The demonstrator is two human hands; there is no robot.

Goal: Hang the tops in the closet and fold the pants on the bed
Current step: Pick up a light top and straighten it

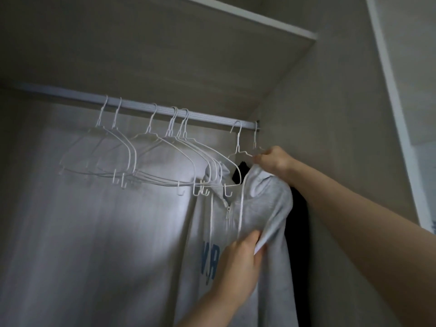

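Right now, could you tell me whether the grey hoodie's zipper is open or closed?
Partly closed: the zipper pull sits just below the grey hoodie's collar.

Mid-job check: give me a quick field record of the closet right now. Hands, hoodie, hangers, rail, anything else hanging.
left hand: grips the front edge of the grey hoodie beside its zip
right hand: pinches the hoodie's shoulder up at a white wire hanger
hoodie: on that hanger, half-zipped, blue lettering partly covered by the left hand
rail: white, runs under the shelf to the right wall
empty hangers: a cluster of white wire ones left of the hoodie
dark garment: hangs behind the hoodie against the right wall
pants: not in view
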